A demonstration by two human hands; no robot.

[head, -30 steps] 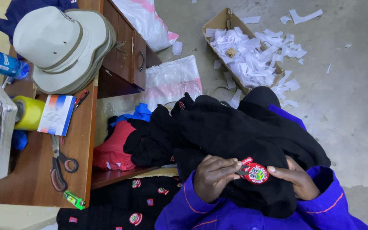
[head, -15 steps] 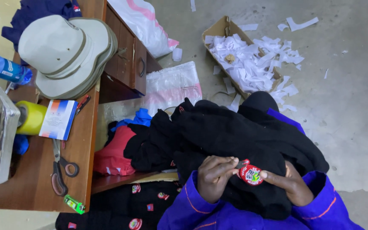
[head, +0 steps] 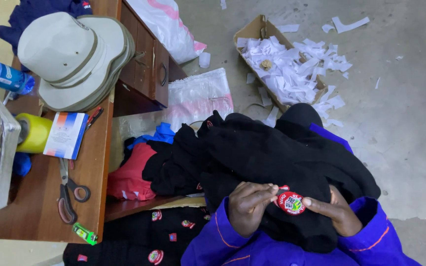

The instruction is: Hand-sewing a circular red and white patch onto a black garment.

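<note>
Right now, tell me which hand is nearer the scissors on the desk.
Left. The left hand pinches the round red patch on the side facing the scissors; the right hand is on the patch's far side.

The light is bright and soft all over. No strong shadows fall on the grey floor (head: 395,123). The black cloth (head: 272,157) looks so dark that its folds are hard to see. The shiny plastic bag (head: 200,96) has a little glare. Under the wooden desk (head: 94,177) it is dim. Most things look sharp. The edges bend a bit, like a wide lens.
</note>
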